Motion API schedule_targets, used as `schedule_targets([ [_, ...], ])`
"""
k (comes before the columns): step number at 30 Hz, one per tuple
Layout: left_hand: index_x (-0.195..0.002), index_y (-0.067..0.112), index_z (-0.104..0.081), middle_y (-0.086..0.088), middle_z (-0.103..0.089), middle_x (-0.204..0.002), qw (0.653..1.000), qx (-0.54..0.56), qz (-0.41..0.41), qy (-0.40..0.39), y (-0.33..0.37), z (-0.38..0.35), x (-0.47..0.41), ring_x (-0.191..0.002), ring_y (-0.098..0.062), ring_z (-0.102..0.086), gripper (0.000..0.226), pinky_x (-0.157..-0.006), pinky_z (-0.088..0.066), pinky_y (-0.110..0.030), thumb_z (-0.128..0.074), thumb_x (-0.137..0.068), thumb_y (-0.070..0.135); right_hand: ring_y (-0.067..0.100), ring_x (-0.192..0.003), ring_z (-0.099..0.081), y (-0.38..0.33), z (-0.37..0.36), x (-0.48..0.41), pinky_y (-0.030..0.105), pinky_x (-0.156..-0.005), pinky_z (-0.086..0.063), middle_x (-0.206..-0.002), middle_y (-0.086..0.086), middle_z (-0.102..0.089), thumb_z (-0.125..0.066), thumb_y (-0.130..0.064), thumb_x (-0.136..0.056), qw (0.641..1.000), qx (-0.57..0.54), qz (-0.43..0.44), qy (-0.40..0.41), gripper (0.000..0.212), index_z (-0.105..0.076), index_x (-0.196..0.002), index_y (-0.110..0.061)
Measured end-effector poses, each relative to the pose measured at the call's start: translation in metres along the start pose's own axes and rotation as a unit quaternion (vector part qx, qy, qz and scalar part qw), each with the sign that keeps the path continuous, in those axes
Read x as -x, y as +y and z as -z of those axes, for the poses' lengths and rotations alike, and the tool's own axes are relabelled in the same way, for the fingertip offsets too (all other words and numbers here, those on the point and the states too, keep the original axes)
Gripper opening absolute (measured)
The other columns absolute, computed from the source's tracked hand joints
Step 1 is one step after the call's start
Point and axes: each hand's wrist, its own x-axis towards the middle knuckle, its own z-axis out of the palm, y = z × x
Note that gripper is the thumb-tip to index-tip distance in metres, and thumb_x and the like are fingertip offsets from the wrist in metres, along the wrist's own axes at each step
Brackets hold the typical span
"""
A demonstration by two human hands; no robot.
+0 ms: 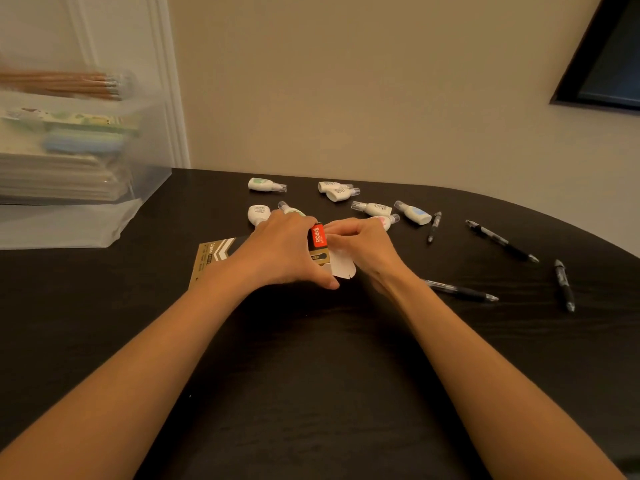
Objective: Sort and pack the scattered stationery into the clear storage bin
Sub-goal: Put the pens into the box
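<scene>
Well, fingers of the left hand clamp the gold-and-black cardboard pen box on the dark counter; the right hand pinches its white end flap; probably opening it; next, loose black pens go in, then the clear plastic storage bin, far left.

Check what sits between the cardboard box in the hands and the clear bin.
Nothing. In the head view, only a bare stretch of dark table separates the cardboard box from the clear bin.
</scene>
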Motion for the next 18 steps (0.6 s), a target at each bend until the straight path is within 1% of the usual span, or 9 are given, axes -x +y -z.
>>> schedule_targets([
  [2,-0.130,0.019,-0.045,-0.004,-0.051,-0.123,1.000,-0.010,-0.001,-0.001,0.002,-0.001,0.001,-0.112,-0.018,-0.043,0.084,-0.089,-0.042,-0.031,-0.074,-0.062,0.061,0.005,-0.091,-0.057,0.001,-0.002,0.001,0.019,-0.076,-0.046,-0.088,-0.013,-0.062,-0.064,-0.011,-0.085,1.000,0.009,0.000,-0.001,0.017,-0.069,-0.074,-0.023],
  [3,-0.131,0.019,-0.044,-0.004,-0.050,-0.125,1.000,-0.014,0.001,0.000,0.002,-0.001,0.001,-0.114,-0.019,-0.043,0.086,-0.090,-0.042,-0.032,-0.074,-0.062,0.061,0.006,-0.092,-0.058,0.001,-0.003,0.002,0.019,-0.076,-0.046,-0.089,-0.012,-0.063,-0.063,-0.011,-0.086,1.000,0.003,-0.005,-0.008,0.017,-0.069,-0.076,-0.023],
  [6,-0.135,0.018,-0.040,-0.005,-0.049,-0.130,1.000,-0.026,0.013,0.002,0.000,-0.001,0.000,-0.118,-0.021,-0.043,0.091,-0.093,-0.041,-0.033,-0.074,-0.062,0.061,0.010,-0.106,-0.057,-0.001,0.009,0.003,0.026,-0.090,-0.046,-0.102,-0.007,-0.066,-0.058,-0.015,-0.090,1.000,-0.003,-0.029,-0.010,0.014,-0.071,-0.093,-0.022],
  [7,-0.135,0.017,-0.040,-0.005,-0.048,-0.131,0.999,-0.038,0.018,0.002,-0.002,-0.002,0.000,-0.119,-0.021,-0.043,0.092,-0.093,-0.041,-0.033,-0.073,-0.062,0.061,0.009,-0.107,-0.057,-0.002,0.017,0.003,0.025,-0.091,-0.045,-0.107,-0.006,-0.066,-0.057,-0.015,-0.091,0.999,0.013,-0.031,0.012,0.016,-0.070,-0.100,-0.020],
  [9,-0.137,0.016,-0.038,-0.007,-0.046,-0.135,0.997,-0.071,0.029,0.004,-0.005,-0.002,0.001,-0.123,-0.023,-0.041,0.095,-0.095,-0.039,-0.034,-0.072,-0.061,0.064,0.008,-0.105,-0.055,-0.003,0.041,0.006,0.024,-0.089,-0.041,-0.107,-0.006,-0.062,-0.056,-0.012,-0.091,0.996,0.064,-0.041,0.049,0.017,-0.068,-0.102,-0.018],
  [11,-0.139,0.015,-0.036,-0.007,-0.042,-0.138,0.995,-0.094,0.039,0.001,-0.007,-0.003,0.003,-0.125,-0.024,-0.039,0.098,-0.098,-0.038,-0.036,-0.071,-0.062,0.064,0.009,-0.101,-0.052,-0.001,0.066,0.015,0.025,-0.087,-0.038,-0.105,-0.006,-0.056,-0.057,-0.015,-0.090,0.986,0.142,-0.086,0.003,0.015,-0.064,-0.103,-0.020],
  [13,-0.139,0.015,-0.036,-0.008,-0.042,-0.137,0.994,-0.100,0.044,-0.001,-0.010,-0.003,0.005,-0.125,-0.025,-0.038,0.097,-0.098,-0.037,-0.036,-0.071,-0.063,0.064,0.008,-0.094,-0.052,0.007,0.084,0.024,0.024,-0.081,-0.038,-0.104,-0.003,-0.055,-0.062,-0.027,-0.088,0.962,0.219,-0.141,-0.081,0.027,-0.055,-0.113,-0.022],
  [15,-0.139,0.016,-0.036,-0.007,-0.043,-0.136,0.994,-0.101,0.045,-0.002,-0.011,-0.003,0.005,-0.124,-0.025,-0.038,0.097,-0.097,-0.037,-0.036,-0.071,-0.063,0.064,0.006,-0.088,-0.050,0.014,0.094,0.029,0.023,-0.074,-0.038,-0.100,-0.002,-0.053,-0.065,-0.034,-0.085,0.942,0.267,-0.170,-0.111,0.036,-0.050,-0.115,-0.022],
  [18,-0.139,0.016,-0.036,-0.007,-0.043,-0.137,0.994,-0.097,0.046,-0.010,-0.010,-0.002,0.005,-0.124,-0.025,-0.038,0.097,-0.098,-0.038,-0.037,-0.071,-0.063,0.064,0.007,-0.085,-0.048,0.017,0.097,0.032,0.023,-0.074,-0.038,-0.096,-0.003,-0.052,-0.065,-0.024,-0.086,0.931,0.293,-0.183,-0.120,0.016,-0.055,-0.098,-0.019],
])
